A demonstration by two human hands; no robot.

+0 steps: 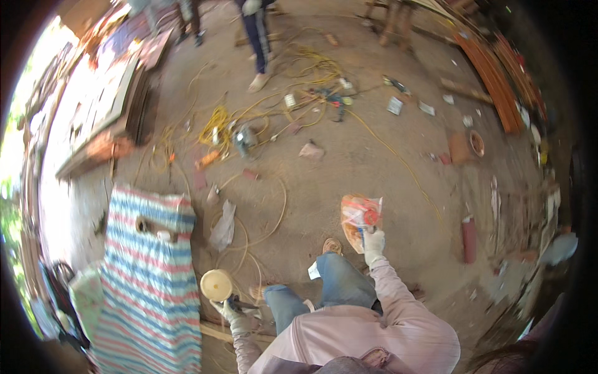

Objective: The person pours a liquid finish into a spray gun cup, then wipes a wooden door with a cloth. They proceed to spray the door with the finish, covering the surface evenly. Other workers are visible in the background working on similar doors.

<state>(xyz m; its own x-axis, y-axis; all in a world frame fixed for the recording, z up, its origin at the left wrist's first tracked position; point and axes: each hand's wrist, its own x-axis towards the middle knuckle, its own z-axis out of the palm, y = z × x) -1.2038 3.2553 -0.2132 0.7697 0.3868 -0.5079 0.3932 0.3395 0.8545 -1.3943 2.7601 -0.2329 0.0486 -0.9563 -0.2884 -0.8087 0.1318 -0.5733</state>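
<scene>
**A:** What is nearest to you?

**B:** Your own pink long-sleeved top and blue jeans fill the lower middle; you stand on a bare dirt floor [349, 168]. Your gloved left hand [232, 310], low and to the left, is closed around a dark tool handle, and just above it sits a round cream-coloured plastic spool [216, 285]. I cannot tell whether the spool is joined to the tool.

**A:** And the other hand?

**B:** Your gloved right hand [374, 242] is raised ahead of you, fingers pinched on a clear plastic bag with orange and red contents [359, 219], hanging free above the floor.

**A:** Which step does this look like?

**B:** Carrying, I judge: both hands are loaded while you walk. Setting either item down calls for a free spot.

**A:** What lies farther off?

**B:** To the left, a striped blue, red and white woven sheet [152, 280]. Beyond, tangled yellow cable [218, 121] crosses the floor, and another person's legs [258, 37] stand at the far edge.
</scene>
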